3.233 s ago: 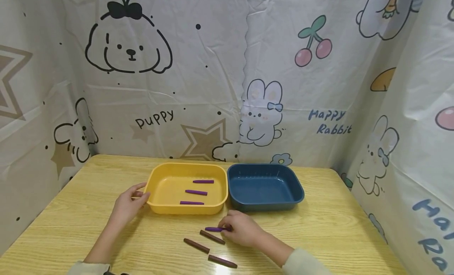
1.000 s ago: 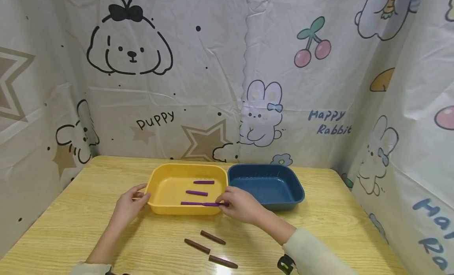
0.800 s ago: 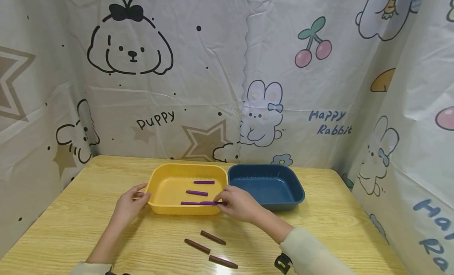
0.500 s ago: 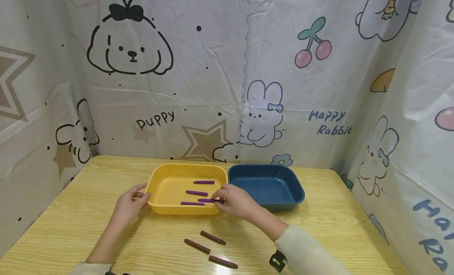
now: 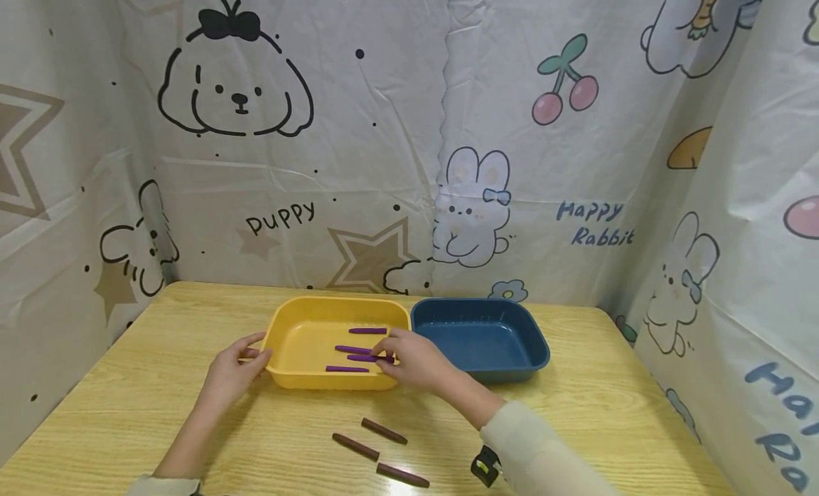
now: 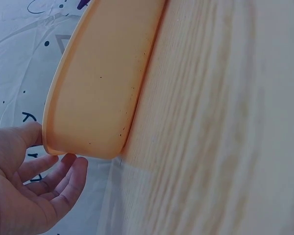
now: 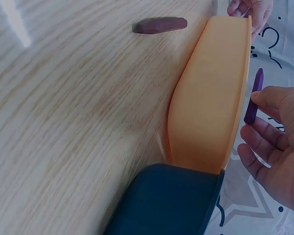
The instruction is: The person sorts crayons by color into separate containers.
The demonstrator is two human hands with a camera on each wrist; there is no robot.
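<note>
My right hand [image 5: 412,361] pinches a purple crayon [image 7: 255,95] between thumb and fingers, over the right half of the yellow bin [image 5: 320,380]. Three more purple crayons lie on that bin's floor: one towards the back [image 5: 367,331], a middle one [image 5: 350,349] that the held crayon nearly overlaps in the head view, and one by the front wall [image 5: 347,369]. At the bin's left end my left hand [image 5: 237,368] grips the rim, its thumb on the edge and its fingertips against the outer wall [image 6: 83,147].
A dark blue bin [image 5: 486,374] stands against the yellow one's right side. Three brown crayons lie on the wooden table in front: an upper one [image 5: 384,430], a left one [image 5: 355,446] and a lower one [image 5: 403,475]. A printed curtain [image 5: 358,162] closes off the back.
My right hand has picked up the purple crayon from the table and carried it up over the yellow bin, lately drifting left and backward. My left hand stays at the rim.
</note>
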